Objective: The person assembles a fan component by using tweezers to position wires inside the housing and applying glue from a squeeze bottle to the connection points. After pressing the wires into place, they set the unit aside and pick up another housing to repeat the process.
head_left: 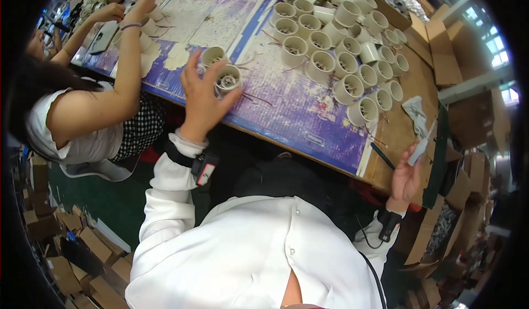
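My left hand [204, 97] is at a cream round plastic cup [226, 78], thumb and forefinger on opposite sides of it, the other fingers spread. Small metallic-looking parts lie inside this cup, and thin reddish-brown wires trail from it onto the table. Just behind it stands a similar cup [214, 55], close to my fingertips. On the right, my right hand [405, 176] is closed on a pale grey cloth [416, 119] at the table's edge; the cloth stretches away from my fingers. A dark thin tool [382, 156] lies left of that hand.
Many similar cups [322, 63] crowd the table's [286, 110] far right, some tipped over. A co-worker's arm [129, 74] reaches over more cups at the left. Cardboard boxes [443, 50] stand beyond the right edge, others [93, 243] on the floor at lower left.
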Demonstrator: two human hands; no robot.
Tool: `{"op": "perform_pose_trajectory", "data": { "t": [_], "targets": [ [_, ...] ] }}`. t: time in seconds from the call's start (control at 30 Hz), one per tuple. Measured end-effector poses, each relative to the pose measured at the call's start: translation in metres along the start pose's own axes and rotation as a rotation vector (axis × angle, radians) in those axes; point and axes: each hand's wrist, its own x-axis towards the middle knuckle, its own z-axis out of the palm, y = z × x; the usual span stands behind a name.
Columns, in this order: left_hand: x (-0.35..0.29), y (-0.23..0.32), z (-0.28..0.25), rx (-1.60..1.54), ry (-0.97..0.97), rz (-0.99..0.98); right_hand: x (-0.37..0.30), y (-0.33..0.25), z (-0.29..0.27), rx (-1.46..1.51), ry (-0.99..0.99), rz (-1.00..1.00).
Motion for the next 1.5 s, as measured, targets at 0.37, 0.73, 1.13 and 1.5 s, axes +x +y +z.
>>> {"op": "perform_pose_trajectory", "data": {
  "t": [0.37, 0.73, 1.13, 1.5],
  "targets": [
    [0.043, -0.079, 0.014, 0.055, -0.112, 0.158, 0.032, 0.001, -0.012, -1.007, 0.112, -0.073],
    [0.028, -0.007, 0.003, -0.100, 0.098, 0.148, -0.005, -0.005, 0.041, -1.595, 0.213, -0.674],
    [0.016, 0.063, 0.029, -0.610, -0.303, 0.169, 0.049, 0.069, 0.120, -1.943, -0.656, -0.675],
    [0.011, 0.086, 0.049, -0.836, -0.595, 0.183, 0.031, 0.097, 0.149, -1.676, -0.833, -0.609]
  ]
}}
